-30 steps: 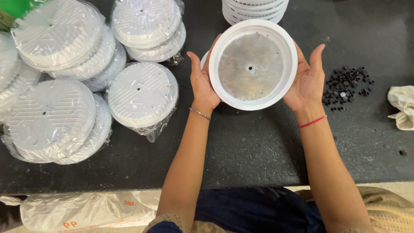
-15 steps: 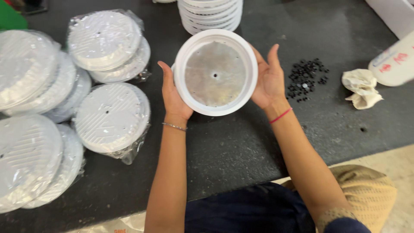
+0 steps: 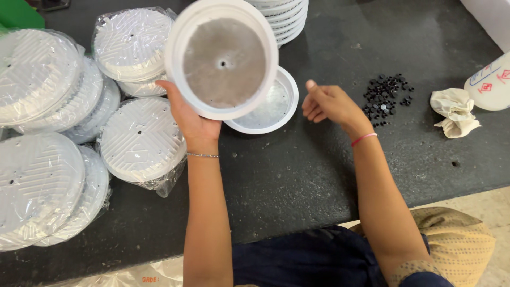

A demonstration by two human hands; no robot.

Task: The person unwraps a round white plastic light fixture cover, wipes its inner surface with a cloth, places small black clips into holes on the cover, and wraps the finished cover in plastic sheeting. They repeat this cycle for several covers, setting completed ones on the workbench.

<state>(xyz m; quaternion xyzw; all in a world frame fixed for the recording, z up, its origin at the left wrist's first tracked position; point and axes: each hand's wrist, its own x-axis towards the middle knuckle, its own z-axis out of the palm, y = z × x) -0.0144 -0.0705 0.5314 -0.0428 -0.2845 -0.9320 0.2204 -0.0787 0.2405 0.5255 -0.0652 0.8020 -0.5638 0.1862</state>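
White round dish (image 3: 222,58), clamped only in the left hand (image 3: 194,119), could slip; right hand (image 3: 329,103) hangs loosely curled, empty, over the worktop (image 3: 297,175).

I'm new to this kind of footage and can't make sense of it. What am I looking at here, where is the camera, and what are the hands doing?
There is no machine: a person works with two bare hands, and the one camera sits on their head, looking down at a dark worktable.

The left hand holds up a round white dish with a grey metal-looking inside, tilted toward the camera. The right hand holds nothing; it hovers loosely curled beside a second, similar dish lying flat on the table.

To the left lie round white ribbed discs wrapped in clear plastic, some piled on each other. At the top edge stands a stack of white dishes. To the right are a heap of small black pieces, a crumpled cloth and part of a white container.
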